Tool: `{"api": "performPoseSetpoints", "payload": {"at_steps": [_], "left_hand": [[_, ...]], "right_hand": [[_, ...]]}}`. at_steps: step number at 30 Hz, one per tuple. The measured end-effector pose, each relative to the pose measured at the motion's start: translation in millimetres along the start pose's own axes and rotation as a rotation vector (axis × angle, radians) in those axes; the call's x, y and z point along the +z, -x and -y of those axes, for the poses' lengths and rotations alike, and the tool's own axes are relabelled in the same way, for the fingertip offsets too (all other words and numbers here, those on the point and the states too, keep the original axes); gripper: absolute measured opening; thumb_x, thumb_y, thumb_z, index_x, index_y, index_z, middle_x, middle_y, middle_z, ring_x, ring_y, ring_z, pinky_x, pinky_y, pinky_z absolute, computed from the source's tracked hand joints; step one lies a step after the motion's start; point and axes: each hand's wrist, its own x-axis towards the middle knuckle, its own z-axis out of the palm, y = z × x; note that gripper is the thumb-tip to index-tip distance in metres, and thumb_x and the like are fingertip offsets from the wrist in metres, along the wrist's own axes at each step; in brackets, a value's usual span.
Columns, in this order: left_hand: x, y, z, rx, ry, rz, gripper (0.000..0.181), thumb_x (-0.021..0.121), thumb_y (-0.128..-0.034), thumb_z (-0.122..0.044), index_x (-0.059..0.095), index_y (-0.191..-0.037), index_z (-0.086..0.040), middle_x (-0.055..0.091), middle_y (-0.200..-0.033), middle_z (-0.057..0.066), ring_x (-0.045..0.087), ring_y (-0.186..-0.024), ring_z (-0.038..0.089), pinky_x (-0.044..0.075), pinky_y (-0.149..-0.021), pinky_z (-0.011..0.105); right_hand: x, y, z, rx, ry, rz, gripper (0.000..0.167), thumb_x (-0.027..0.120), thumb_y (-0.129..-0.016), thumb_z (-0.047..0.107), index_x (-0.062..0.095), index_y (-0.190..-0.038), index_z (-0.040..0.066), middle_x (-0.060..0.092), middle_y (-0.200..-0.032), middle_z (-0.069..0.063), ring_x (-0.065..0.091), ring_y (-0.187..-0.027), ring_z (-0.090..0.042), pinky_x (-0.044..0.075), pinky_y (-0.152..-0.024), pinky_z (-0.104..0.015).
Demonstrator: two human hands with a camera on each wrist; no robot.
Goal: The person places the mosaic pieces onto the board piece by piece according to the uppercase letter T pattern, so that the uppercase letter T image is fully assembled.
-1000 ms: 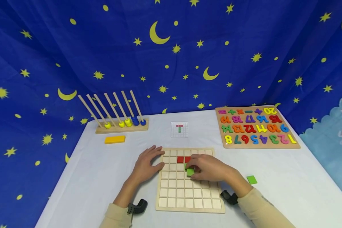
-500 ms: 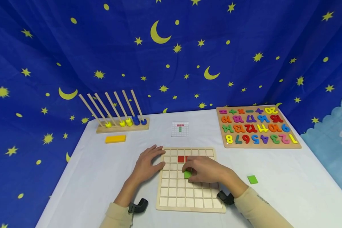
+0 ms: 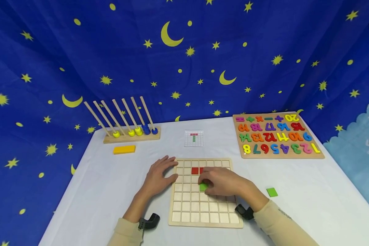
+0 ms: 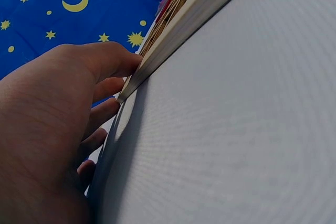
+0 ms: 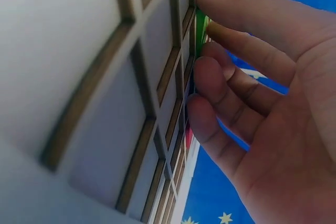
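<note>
My right hand is over the wooden grid board, pinching a green square tile between thumb and fingers at a cell near the middle. In the right wrist view, the green tile shows edge-on at the thumb and a fingertip. Two red tiles show in a row above, one red tile in full and the other partly behind my fingers. With fingers spread, my left hand rests at the board's left edge; thumb and fingertips touch the rim in the left wrist view.
Another green tile lies on the white table to the right. Behind the board is a pattern card with a red and green T. A peg abacus and yellow block stand left; a number puzzle lies right.
My right hand has shifted slightly left with the green tile, lowering it toward a cell. A green tile seen above it earlier is now hidden behind my fingers. My left hand stays put.
</note>
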Motion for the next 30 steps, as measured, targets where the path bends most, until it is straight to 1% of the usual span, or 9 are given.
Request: {"api": "performPoseSetpoints", "payload": {"at_steps": [6,12,18,24,30], "left_hand": [[-0.4,-0.1,-0.7,-0.001,0.008,0.002,0.044,0.073,-0.0843,-0.032,0.065,-0.125,-0.019,0.051,-0.14,-0.007,0.033,-0.137,0.02,0.019,-0.113,0.046],[-0.3,-0.8,-0.9,0.003,0.001,-0.002,0.044,0.073,-0.0841,-0.032,0.065,-0.125,-0.019,0.051,-0.14,-0.006,0.034,-0.137,0.021,0.019,-0.113,0.046],[-0.2,-1.0,-0.2,-0.001,-0.004,0.004,0.044,0.073,-0.0841,-0.033,0.065,-0.125,-0.019,0.051,-0.14,-0.006,0.033,-0.137,0.02,0.019,-0.114,0.045],[-0.6,-0.9,-0.4,-0.004,-0.004,0.002,0.044,0.073,-0.0841,-0.033,0.064,-0.125,-0.019,0.05,-0.141,-0.006,0.033,-0.137,0.019,0.019,-0.113,0.046],[0.1,-0.3,-0.2,0.0,-0.013,-0.004,0.044,0.073,-0.084,-0.033,0.065,-0.125,-0.019,0.051,-0.14,-0.006,0.033,-0.137,0.019,0.019,-0.113,0.046]], "right_hand": [[-1.0,2.1,-3.3,-0.009,-0.012,-0.001,0.025,0.075,-0.08,0.025,0.07,-0.104,0.024,0.055,-0.093,0.015,0.049,-0.077,-0.005,0.044,-0.07,-0.026],[-3.9,8.8,-8.6,-0.004,-0.043,-0.009,0.026,0.076,-0.08,0.025,0.069,-0.106,0.023,0.056,-0.091,0.014,0.051,-0.078,-0.008,0.044,-0.069,-0.026],[-8.9,23.5,-17.4,0.034,-0.091,-0.034,0.025,0.075,-0.083,0.023,0.069,-0.107,0.022,0.058,-0.09,0.012,0.053,-0.077,-0.009,0.046,-0.067,-0.025],[-13.5,37.3,-26.7,0.073,-0.109,-0.058,0.024,0.074,-0.084,0.024,0.069,-0.107,0.023,0.06,-0.093,0.014,0.055,-0.08,-0.006,0.048,-0.07,-0.025],[-15.3,51.7,-37.4,0.087,-0.182,-0.074,0.024,0.075,-0.084,0.025,0.069,-0.107,0.023,0.061,-0.095,0.013,0.056,-0.081,-0.009,0.049,-0.071,-0.025]]}}
